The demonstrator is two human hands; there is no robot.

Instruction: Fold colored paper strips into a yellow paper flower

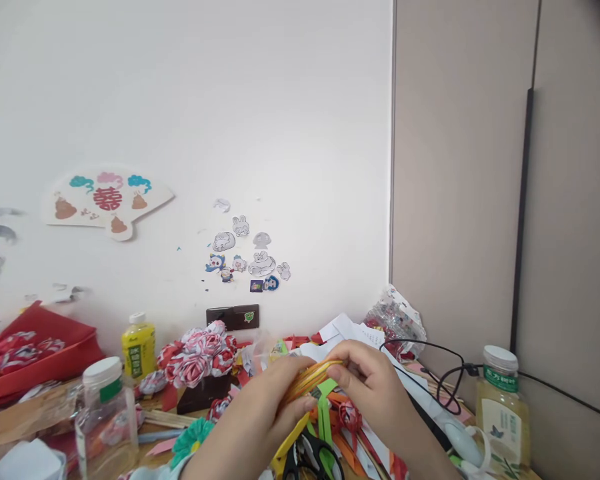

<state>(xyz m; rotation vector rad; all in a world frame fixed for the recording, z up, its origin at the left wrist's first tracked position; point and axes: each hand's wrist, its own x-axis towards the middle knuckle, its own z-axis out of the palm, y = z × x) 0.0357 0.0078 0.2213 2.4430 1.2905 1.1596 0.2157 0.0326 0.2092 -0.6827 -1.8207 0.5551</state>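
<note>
A yellow and orange bundle of thin layered strips, perhaps paper, (310,380) is held up between both hands above the cluttered tabletop. My left hand (267,393) wraps round its left end, thumb along the lower side. At the other end, my right hand (373,377) pinches it between thumb and bent fingers. Black-handled scissors (307,459) lie just below the hands. Beside them are a green paper strip (325,423), a yellow strip (291,440) and a red twisted paper flower (349,417). Part of the bundle is hidden by the fingers.
To the left stand a clear bottle (105,427), a yellow drink bottle (139,347) and red-and-white paper roses (200,357) near a red wrap (75,347). On the right, a black cable (450,400) runs past a green-labelled bottle (503,407). A plastic bag (400,323) leans against the wall.
</note>
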